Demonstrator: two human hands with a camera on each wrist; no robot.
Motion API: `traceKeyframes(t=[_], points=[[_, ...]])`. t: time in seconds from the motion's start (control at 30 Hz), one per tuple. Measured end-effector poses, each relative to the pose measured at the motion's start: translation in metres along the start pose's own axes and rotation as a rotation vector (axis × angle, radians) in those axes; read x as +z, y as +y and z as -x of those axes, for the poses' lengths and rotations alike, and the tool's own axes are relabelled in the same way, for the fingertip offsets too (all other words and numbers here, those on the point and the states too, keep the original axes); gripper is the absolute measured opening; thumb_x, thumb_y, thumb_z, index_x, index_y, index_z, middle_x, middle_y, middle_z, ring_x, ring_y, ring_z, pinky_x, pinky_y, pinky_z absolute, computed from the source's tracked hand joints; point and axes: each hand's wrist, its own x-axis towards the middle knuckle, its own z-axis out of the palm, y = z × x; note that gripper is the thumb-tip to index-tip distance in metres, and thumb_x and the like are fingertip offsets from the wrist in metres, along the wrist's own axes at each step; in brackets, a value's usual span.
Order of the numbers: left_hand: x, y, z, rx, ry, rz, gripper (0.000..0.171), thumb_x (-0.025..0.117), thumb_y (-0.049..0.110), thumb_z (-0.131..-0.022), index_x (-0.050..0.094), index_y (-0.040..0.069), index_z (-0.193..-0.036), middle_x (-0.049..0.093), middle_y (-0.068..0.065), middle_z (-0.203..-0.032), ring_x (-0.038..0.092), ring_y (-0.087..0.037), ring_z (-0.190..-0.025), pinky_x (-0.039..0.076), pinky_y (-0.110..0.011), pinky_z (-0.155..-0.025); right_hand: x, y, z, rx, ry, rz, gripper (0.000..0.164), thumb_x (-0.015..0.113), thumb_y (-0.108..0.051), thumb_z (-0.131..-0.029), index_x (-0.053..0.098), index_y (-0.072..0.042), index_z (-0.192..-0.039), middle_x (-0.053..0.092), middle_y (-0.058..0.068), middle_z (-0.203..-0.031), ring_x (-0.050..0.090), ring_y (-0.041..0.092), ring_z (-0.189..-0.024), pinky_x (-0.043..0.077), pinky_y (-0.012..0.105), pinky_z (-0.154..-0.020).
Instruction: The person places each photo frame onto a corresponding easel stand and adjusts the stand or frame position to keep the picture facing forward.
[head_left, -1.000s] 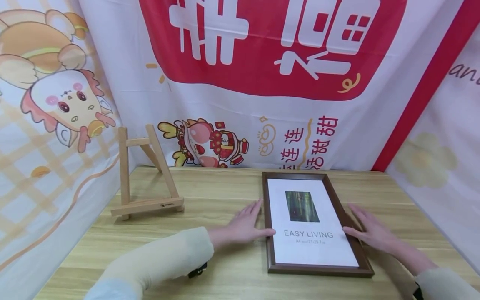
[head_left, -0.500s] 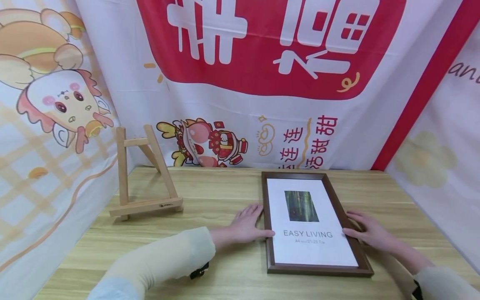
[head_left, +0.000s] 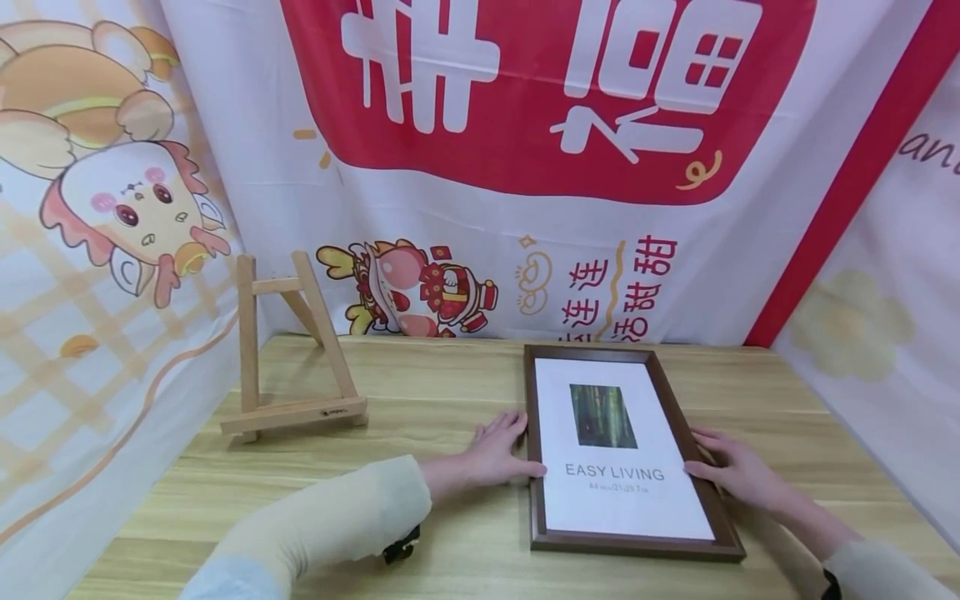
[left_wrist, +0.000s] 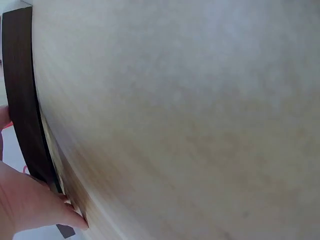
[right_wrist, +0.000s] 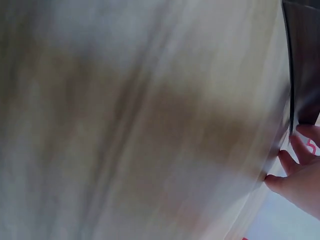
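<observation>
A brown picture frame [head_left: 637, 547] lies face up on the wooden table, right of centre. Its white insert [head_left: 630, 514] reads "EASY LIVING" below a small green forest picture. My left hand [head_left: 491, 454] holds the left side, thumb over the rim and fingers along the outer edge. On the opposite side my right hand [head_left: 742, 473] grips the rim in the same way. The left wrist view has the dark frame edge [left_wrist: 25, 100] between thumb and fingers. In the right wrist view, fingertips [right_wrist: 272, 181] reach down by the frame's lower edge.
A small wooden easel [head_left: 296, 408] stands at the table's left, apart from the frame. Printed cloth [head_left: 480, 275] walls off the back and both sides. The wooden table [head_left: 420, 375] reaches back to the cloth.
The fingers of both hands have drawn in closer to the frame's sides and curled more at its edges. The frame's near edge sits slightly lower in view. The easel stays put.
</observation>
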Motion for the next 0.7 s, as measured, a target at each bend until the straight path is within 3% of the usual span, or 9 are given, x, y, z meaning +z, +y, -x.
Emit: traceKeyframes(t=[0.17,0.3,0.47,0.57,0.7], points=[[-0.003,0.000,-0.001,0.028,0.013,0.129,0.096,0.075,0.038,-0.084,0.021,0.002,-0.154,0.023,-0.016,-0.157,0.022,-0.031,-0.143,0.018,-0.049,-0.116,0.001,-0.006,0.003,0.045,0.020,-0.033,0.072,0.068,-0.032,-0.092,0.039,0.014,-0.140,0.037,0.037,-0.140,0.036,0.056,-0.125,0.037,0.067,-0.095],[-0.008,0.001,-0.002,0.043,0.027,0.272,0.098,0.076,0.029,-0.085,0.012,0.009,-0.156,0.032,-0.016,-0.153,0.036,-0.030,-0.136,0.032,-0.043,-0.111,0.001,-0.015,0.006,0.088,0.044,-0.117,0.073,0.062,-0.033,-0.096,0.031,0.011,-0.145,0.038,0.038,-0.139,0.045,0.053,-0.121,0.047,0.057,-0.092],[-0.016,0.005,-0.001,0.083,0.045,0.404,0.101,0.075,0.018,-0.086,0.004,0.019,-0.157,0.048,-0.023,-0.139,0.063,-0.025,-0.102,0.055,-0.037,-0.084,0.000,-0.025,0.005,0.126,0.041,-0.259,0.073,0.055,-0.032,-0.100,0.019,0.004,-0.152,0.041,0.040,-0.136,0.056,0.043,-0.111,0.057,0.042,-0.079],[-0.024,0.008,0.002,0.087,0.057,0.470,0.102,0.073,0.011,-0.086,0.002,0.027,-0.157,0.053,-0.023,-0.130,0.063,-0.020,-0.077,0.058,-0.039,-0.067,0.001,-0.031,0.004,0.125,0.059,-0.309,0.071,0.054,-0.029,-0.101,0.016,0.001,-0.153,0.046,0.040,-0.131,0.061,0.033,-0.101,0.058,0.033,-0.072],[-0.034,0.008,0.006,0.084,0.081,0.496,0.100,0.071,0.009,-0.089,0.002,0.035,-0.156,0.056,-0.017,-0.116,0.060,-0.021,-0.062,0.058,-0.045,-0.060,0.001,-0.041,0.002,0.110,0.085,-0.349,0.068,0.053,-0.025,-0.102,0.016,-0.008,-0.155,0.047,0.036,-0.130,0.060,0.024,-0.090,0.055,0.027,-0.065]])
